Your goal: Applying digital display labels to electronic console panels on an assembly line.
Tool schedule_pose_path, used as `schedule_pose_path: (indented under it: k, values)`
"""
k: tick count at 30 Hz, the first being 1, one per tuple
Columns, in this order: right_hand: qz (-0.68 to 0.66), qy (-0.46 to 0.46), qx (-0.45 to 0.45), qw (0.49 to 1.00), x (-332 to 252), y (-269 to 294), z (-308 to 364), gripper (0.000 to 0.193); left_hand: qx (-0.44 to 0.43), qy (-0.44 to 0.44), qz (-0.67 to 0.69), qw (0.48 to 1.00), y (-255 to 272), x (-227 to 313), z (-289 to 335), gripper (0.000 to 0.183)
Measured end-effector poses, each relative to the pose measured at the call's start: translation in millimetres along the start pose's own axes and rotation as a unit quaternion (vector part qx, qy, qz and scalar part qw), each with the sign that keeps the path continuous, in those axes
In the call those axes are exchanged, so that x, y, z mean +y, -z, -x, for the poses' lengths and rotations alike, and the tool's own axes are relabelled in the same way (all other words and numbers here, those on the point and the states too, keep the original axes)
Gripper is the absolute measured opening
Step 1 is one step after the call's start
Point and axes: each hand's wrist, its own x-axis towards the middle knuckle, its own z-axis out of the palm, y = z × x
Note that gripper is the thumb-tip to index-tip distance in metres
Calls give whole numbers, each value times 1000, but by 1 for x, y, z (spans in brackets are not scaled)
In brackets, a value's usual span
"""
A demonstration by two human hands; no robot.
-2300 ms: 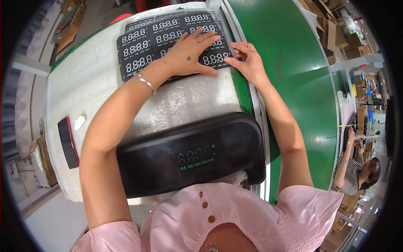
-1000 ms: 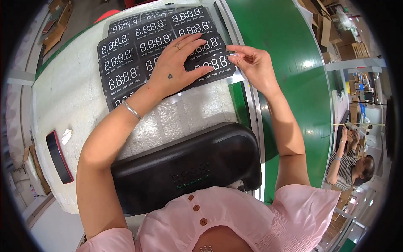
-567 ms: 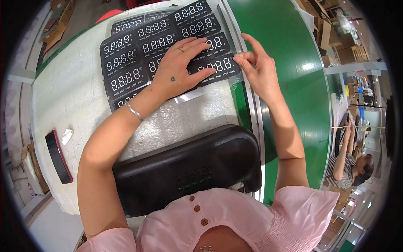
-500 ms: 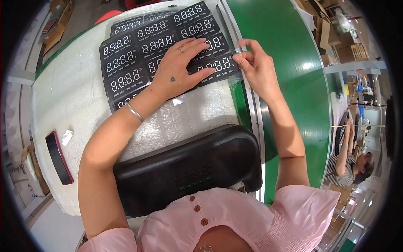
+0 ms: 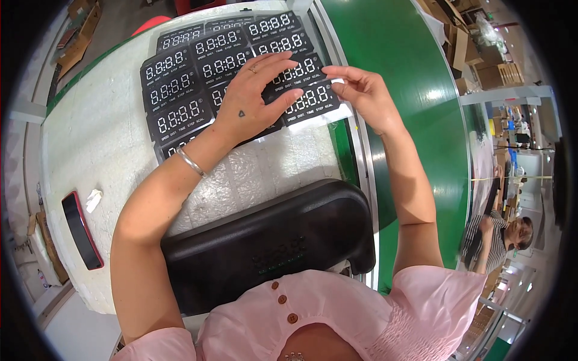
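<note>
Several black display panels (image 5: pixel 174 90) with white segment digits lie in rows on the pale work surface. My left hand (image 5: pixel 248 108) rests palm down across the right-hand columns, fingers stretched and thumb spread, and hides parts of the panels under it. At the right end of the nearest right panel (image 5: pixel 313 101), my right hand (image 5: pixel 364 99) has thumb and forefinger bent around a thin, pale edge, which looks like clear film. A glossy clear strip shows along that panel's near side.
A long black plastic housing (image 5: pixel 271 234) lies between the panels and my body. A phone in a red case (image 5: pixel 84 231) and a crumpled white scrap (image 5: pixel 94 200) are at left. Beyond a metal rail, a green belt (image 5: pixel 415 120) runs along the right; a person (image 5: pixel 497 237) is past it.
My right hand has shifted slightly left, its forefinger coming down over the panel edge. The nearest right panel's near edge shows more pale, glossy film. My left hand stays nearly in place.
</note>
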Motion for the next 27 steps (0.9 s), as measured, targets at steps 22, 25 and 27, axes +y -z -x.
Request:
schedule_pose_path:
  k: [22, 25, 27]
  values:
    - [96, 60, 69, 991, 10, -6, 8, 20, -1, 77, -28, 997, 3, -17, -2, 32]
    - [130, 105, 97, 981, 14, -11, 12, 19, -3, 88, -16, 996, 4, -16, -1, 32]
    - [113, 114, 104, 982, 17, -13, 14, 16, 4, 76, -15, 997, 3, -17, 0, 33]
